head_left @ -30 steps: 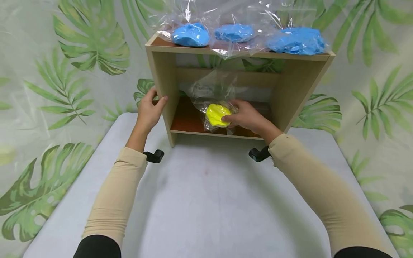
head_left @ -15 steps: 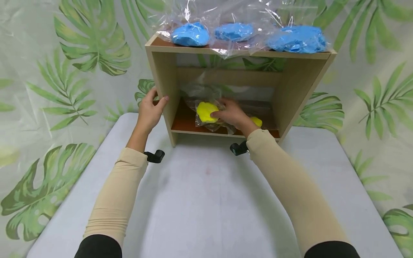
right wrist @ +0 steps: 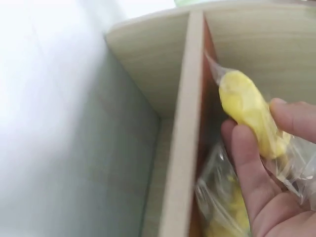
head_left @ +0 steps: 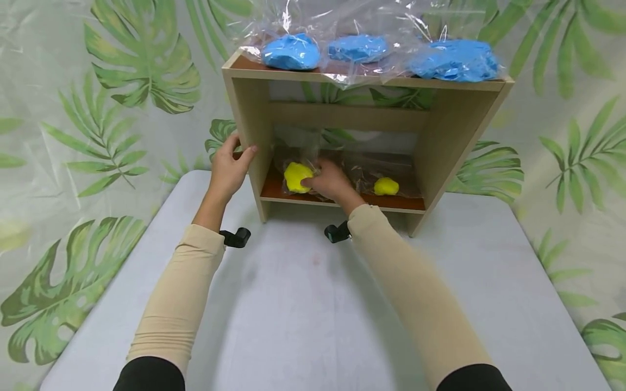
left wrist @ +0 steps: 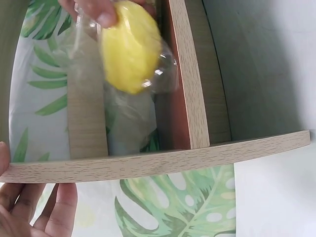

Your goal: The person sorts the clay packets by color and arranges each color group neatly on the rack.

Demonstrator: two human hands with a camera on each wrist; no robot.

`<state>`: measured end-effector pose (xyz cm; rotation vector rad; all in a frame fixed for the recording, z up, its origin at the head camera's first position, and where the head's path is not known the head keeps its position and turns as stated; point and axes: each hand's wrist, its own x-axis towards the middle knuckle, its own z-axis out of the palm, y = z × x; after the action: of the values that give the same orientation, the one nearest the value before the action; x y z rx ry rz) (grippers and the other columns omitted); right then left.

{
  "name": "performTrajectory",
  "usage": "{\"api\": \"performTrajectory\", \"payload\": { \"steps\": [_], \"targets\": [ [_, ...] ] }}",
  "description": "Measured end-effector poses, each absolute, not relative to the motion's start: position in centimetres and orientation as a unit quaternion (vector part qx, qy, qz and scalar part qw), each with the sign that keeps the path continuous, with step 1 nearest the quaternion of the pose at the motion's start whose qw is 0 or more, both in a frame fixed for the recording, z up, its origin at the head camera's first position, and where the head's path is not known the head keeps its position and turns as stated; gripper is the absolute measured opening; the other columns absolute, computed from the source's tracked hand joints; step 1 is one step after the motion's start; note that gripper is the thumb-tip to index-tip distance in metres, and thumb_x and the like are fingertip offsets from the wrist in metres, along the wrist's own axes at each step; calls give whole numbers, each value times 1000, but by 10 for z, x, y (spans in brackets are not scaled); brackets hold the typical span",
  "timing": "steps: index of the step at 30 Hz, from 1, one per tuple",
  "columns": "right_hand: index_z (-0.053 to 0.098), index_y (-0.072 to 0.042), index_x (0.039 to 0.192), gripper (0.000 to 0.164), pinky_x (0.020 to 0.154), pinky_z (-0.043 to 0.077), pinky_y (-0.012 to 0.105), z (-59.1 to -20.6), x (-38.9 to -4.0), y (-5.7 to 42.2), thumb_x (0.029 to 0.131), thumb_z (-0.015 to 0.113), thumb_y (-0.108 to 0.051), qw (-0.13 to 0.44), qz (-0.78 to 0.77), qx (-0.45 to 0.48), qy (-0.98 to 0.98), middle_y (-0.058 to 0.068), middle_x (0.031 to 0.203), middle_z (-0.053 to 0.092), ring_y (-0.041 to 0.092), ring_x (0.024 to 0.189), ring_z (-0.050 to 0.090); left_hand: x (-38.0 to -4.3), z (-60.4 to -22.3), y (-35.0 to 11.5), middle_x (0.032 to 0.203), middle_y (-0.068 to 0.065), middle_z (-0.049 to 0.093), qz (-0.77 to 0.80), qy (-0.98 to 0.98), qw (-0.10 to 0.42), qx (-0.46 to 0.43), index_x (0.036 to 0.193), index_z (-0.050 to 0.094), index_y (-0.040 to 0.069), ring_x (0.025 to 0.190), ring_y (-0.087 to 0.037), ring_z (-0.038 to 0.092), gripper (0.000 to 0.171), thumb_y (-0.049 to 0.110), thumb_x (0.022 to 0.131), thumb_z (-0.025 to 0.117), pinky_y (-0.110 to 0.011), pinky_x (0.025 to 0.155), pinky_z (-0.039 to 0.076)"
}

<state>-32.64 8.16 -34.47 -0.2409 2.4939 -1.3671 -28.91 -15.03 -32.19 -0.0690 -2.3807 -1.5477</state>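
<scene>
My right hand (head_left: 333,182) holds a clear plastic bag with a smooth yellow lump (head_left: 297,177) in it, low at the left end of the shelf's lower compartment. In the right wrist view, thumb and fingers pinch the bagged yellow lump (right wrist: 247,106) from both sides. My left hand (head_left: 229,166) grips the left side panel (head_left: 246,108) of the wooden shelf. In the left wrist view its fingers (left wrist: 61,210) lie outside that panel, the thumb inside. A second bagged yellow lump (head_left: 386,186) lies at the right of the reddish-brown lower board (head_left: 403,203).
On the shelf's top board (head_left: 242,63) lie clear bags with a blue lump on the left (head_left: 290,52), a blue lump in the middle (head_left: 358,49) and a crumpled blue bundle (head_left: 455,61). The shelf stands at the back of a white table (head_left: 303,304), before a leaf-patterned wall covering (head_left: 142,60).
My right hand has moved left and slightly down with the bagged yellow lump, to the compartment's left end. The second yellow lump has come into sight. My left hand stays on the side panel.
</scene>
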Motion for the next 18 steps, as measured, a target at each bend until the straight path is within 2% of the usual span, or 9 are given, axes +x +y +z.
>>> {"api": "performTrajectory", "payload": {
  "steps": [5, 8, 12, 15, 18],
  "targets": [
    [31, -5, 153, 72, 89, 60, 36, -355, -322, 69, 93, 69, -21, 141, -488, -81, 858, 17, 151, 44, 31, 101, 72, -289, -322, -151, 144, -11, 54, -537, -829, 151, -23, 143, 48, 15, 131, -30, 58, 47, 32, 99, 56, -48, 104, 52],
    [35, -6, 151, 70, 84, 61, 37, -357, -320, 62, 92, 70, -23, 126, -483, -92, 861, 17, 149, 47, 26, 89, 72, -289, -322, -152, 144, -11, 54, -537, -830, 152, -19, 143, 49, 15, 131, -30, 58, 47, 32, 99, 56, -48, 104, 52],
    [40, -7, 147, 66, 72, 61, 36, -360, -317, 58, 92, 70, -27, 107, -451, -113, 879, 16, 138, 56, 20, 71, 63, -288, -322, -151, 145, -12, 53, -536, -830, 151, -18, 143, 49, 15, 130, -31, 58, 47, 31, 100, 56, -48, 103, 52],
    [39, -6, 148, 67, 87, 59, 40, -362, -316, 58, 93, 69, -29, 95, -430, -118, 890, 16, 142, 54, 27, 95, 66, -288, -322, -150, 145, -12, 53, -536, -831, 150, -21, 143, 49, 14, 130, -31, 58, 47, 31, 99, 56, -48, 104, 52],
    [37, -4, 149, 70, 106, 50, 44, -363, -317, 58, 93, 68, -30, 89, -420, -116, 895, 16, 151, 47, 33, 127, 55, -289, -322, -150, 145, -12, 53, -534, -832, 151, -22, 142, 49, 14, 130, -31, 58, 47, 31, 99, 56, -48, 103, 52]
  ]
}}
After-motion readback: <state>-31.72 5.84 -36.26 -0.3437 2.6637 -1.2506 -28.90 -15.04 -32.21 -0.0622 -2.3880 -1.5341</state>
